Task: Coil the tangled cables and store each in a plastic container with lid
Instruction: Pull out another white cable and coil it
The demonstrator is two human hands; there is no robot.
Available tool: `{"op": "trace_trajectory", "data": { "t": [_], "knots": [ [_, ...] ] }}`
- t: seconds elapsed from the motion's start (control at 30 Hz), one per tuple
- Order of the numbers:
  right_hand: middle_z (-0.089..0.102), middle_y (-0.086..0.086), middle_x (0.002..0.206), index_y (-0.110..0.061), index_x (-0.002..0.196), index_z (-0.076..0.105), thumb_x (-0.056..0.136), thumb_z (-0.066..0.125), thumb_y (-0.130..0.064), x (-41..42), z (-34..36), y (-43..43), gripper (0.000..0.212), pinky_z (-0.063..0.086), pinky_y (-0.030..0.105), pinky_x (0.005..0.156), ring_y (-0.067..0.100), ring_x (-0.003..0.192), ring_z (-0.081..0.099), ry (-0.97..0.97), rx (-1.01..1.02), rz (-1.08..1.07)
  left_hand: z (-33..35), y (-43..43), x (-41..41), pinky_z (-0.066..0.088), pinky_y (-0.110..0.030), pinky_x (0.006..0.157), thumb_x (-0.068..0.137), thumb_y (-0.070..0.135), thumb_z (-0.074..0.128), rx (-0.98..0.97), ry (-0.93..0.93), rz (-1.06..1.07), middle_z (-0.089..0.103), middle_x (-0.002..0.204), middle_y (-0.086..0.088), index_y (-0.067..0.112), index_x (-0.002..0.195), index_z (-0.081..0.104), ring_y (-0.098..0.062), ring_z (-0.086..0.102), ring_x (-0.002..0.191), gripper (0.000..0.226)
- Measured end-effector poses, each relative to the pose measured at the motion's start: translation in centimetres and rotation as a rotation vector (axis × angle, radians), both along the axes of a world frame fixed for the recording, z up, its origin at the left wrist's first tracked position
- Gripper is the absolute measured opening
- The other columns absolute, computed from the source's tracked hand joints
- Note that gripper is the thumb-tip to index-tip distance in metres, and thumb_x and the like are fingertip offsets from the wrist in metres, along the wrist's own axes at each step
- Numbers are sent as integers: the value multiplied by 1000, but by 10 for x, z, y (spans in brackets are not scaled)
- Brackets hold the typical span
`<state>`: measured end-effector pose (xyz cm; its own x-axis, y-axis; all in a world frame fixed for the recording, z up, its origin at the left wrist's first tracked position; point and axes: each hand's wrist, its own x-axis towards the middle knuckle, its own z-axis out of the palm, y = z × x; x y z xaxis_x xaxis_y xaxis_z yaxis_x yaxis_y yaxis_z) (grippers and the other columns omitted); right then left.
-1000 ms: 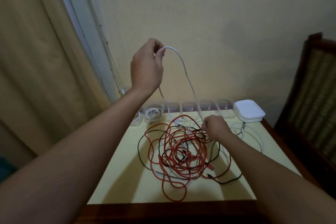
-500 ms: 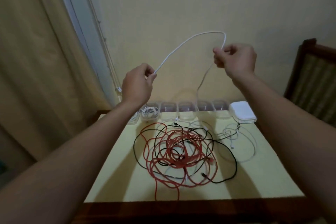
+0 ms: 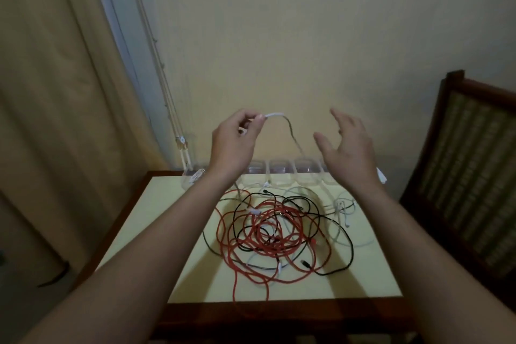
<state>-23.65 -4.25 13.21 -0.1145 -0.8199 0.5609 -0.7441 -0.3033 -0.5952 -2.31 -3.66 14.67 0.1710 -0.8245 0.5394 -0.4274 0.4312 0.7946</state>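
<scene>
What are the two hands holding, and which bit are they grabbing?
The left hand pinches the white cable at the top of its raised part, and the rest hangs down. The right hand is open and holds nothing.

A plain cream wall (image 3: 307, 36) filled the back of the room, evenly and dimly lit. To the left hung a beige curtain (image 3: 50, 92) in long folds, with a pale blue-grey window frame (image 3: 111, 22) beside it and thin cords (image 3: 156, 64) running down along the frame. The table (image 3: 167, 220) stood against the wall, its top pale yellow with a dark wooden edge. On the right stood a dark wooden chair (image 3: 469, 162) with a woven cane back, just beside the table.
</scene>
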Motion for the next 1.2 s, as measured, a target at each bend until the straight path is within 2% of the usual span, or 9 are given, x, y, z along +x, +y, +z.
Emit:
{"op": "trace_trajectory", "data": {
  "t": [0.1,0.2,0.27,0.37,0.63,0.8,0.93,1.07,1.2],
  "knots": [
    [55,5,144,-23,146,51,102,53,-37,20,1,36,47,38,35,111,19,132,49,80,-151,237,-1,23,-16,47,-31,78,96,32,65,43,-29,-160,66,80,11,24,92,75,-7,58,79,13],
    [72,-15,103,-21,123,69,104,54,-28,29,0,63,25,50,25,85,3,94,64,-29,-83,375,-1,48,-28,46,-30,69,95,30,67,84,31,-249,66,73,13,22,84,75,-7,58,71,16],
    [63,-24,71,-20,105,73,104,53,-23,24,-4,74,21,42,17,63,-2,67,57,-202,-32,365,-1,64,-31,39,-23,54,95,29,68,162,169,-267,57,65,14,20,86,74,-5,47,54,14],
    [57,-25,60,-22,92,73,103,54,-23,6,-15,86,21,31,16,54,-1,55,47,-344,-37,214,-2,88,-23,24,-19,37,97,20,64,333,531,-368,45,63,5,12,99,68,-6,29,42,9],
    [60,-10,71,-24,78,64,98,65,-30,-13,-39,142,20,41,25,60,2,60,46,-529,-28,31,-14,147,0,26,-14,38,97,18,54,553,1143,-672,51,73,7,16,112,62,-2,28,37,17],
    [65,-9,76,-27,77,65,96,69,-31,-21,-50,174,19,44,26,65,7,69,56,-607,-35,-37,-20,179,4,15,-15,35,96,22,54,705,1290,-721,51,70,7,12,113,60,-3,25,34,21],
    [68,-6,83,-28,79,67,94,72,-32,-26,-56,185,16,47,25,73,9,81,61,-735,-45,-69,-30,195,9,21,-16,43,95,18,46,762,1492,-764,58,79,4,6,131,56,-5,31,44,40],
    [71,0,90,-26,84,69,93,71,-36,-34,-64,194,14,50,29,76,13,86,63,-749,-52,-119,-34,203,7,15,-16,43,99,12,45,695,1381,-624,50,68,9,6,136,56,-3,27,41,39],
    [67,-11,84,-26,87,69,96,68,-26,-33,-71,209,10,44,21,69,6,76,59,-516,75,-42,-38,200,3,10,-19,39,104,15,43,543,1211,-393,26,59,8,7,135,57,-4,18,38,35]
  ]
}}
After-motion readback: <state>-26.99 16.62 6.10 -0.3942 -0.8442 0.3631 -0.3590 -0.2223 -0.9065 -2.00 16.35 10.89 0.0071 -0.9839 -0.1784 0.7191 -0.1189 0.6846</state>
